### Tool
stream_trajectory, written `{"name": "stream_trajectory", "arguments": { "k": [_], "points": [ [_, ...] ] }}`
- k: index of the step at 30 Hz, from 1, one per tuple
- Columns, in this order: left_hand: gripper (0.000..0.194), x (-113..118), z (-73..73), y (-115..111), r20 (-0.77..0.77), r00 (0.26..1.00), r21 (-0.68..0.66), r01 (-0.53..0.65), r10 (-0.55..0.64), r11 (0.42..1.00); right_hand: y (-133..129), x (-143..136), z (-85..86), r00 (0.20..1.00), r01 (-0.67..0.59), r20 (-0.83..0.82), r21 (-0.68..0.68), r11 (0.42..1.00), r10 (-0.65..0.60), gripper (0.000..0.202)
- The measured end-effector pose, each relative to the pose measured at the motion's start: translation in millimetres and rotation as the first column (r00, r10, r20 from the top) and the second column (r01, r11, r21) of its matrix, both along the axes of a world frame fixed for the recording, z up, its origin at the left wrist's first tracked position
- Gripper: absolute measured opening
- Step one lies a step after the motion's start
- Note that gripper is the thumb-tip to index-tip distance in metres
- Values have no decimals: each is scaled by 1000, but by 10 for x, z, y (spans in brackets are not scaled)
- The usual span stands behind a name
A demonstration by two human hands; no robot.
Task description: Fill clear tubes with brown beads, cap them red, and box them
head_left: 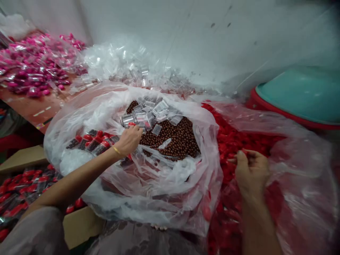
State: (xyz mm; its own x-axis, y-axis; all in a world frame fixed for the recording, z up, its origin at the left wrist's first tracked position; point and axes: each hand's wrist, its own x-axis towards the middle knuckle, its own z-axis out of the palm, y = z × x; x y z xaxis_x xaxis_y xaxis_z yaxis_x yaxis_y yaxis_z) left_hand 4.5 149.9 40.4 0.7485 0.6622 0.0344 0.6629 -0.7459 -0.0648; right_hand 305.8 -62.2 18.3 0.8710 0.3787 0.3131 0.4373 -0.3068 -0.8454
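My left hand [129, 141], with a yellow band at the wrist, bends its fingers down at the edge of a heap of clear plastic tubes [160, 108]. A bit of red shows by its fingertips; what they hold is hidden. Dark brown beads [174, 136] fill the open plastic bag [148, 191] under the tubes. Left of this hand lie bead-filled tubes with red caps [97, 141]. Over a mass of red caps [227, 152], my right hand [252, 170] pinches thumb and fingers together, with a small red cap partly showing between them.
At lower left, a cardboard box [83, 226] holds many red-capped tubes. Pink-capped pieces [39, 67] pile up at the back left, beside bagged clear tubes [119, 60]. A teal basin [302, 92] rests on a red one at right, against the pale wall [212, 46].
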Motion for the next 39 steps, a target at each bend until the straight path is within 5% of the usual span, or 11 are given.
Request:
{"name": "stream_trajectory", "arguments": {
  "k": [4, 10, 13, 16, 19, 23, 26, 27, 29, 31, 39],
  "points": [
    [22, 310, -147, 105, -20, 1000, -50, 0, -1, 999, 39, -276, -8, 958, -147, -209, 239, 960, 198, 34],
    [30, 702, -195, 113, 57, 998, -76, 34, -29, 997, 225, -590, -302, 895, -353, -228, 161, 921, 383, 30],
    [34, 763, -209, 297, 68, 949, 33, 305, -307, 952, 299, -613, -486, 907, -365, -176, 124, 923, 382, 30],
    [29, 761, -243, 515, 3, 796, 115, 601, -605, 791, 311, -586, -598, 907, -376, -160, 111, 920, 390, 31],
    [24, 760, -261, 570, -54, 768, 100, 640, -638, 762, 297, -562, -635, 903, -384, -163, 114, 916, 399, 31],
    [27, 743, -230, 387, -77, 869, -48, 486, -488, 873, 291, -553, -642, 897, -391, -175, 117, 913, 407, 31],
    [29, 734, -208, 306, -23, 980, -328, 181, -200, 927, 292, -547, -645, 893, -394, -185, 113, 912, 409, 30],
    [30, 743, -210, 314, -23, 998, -480, 36, -54, 876, 292, -546, -645, 893, -396, -186, 113, 911, 411, 30],
    [32, 787, -228, 364, -82, 979, -734, -185, 184, 654, 293, -548, -639, 891, -400, -185, 116, 909, 416, 29],
    [31, 859, -262, 412, -125, 944, -841, -264, 306, 472, 294, -554, -625, 890, -401, -185, 120, 908, 417, 29],
    [26, 1083, -396, 335, 8, 877, -909, -194, 480, 369, 291, -554, -595, 886, -404, -192, 131, 905, 423, 29]
  ]
}}
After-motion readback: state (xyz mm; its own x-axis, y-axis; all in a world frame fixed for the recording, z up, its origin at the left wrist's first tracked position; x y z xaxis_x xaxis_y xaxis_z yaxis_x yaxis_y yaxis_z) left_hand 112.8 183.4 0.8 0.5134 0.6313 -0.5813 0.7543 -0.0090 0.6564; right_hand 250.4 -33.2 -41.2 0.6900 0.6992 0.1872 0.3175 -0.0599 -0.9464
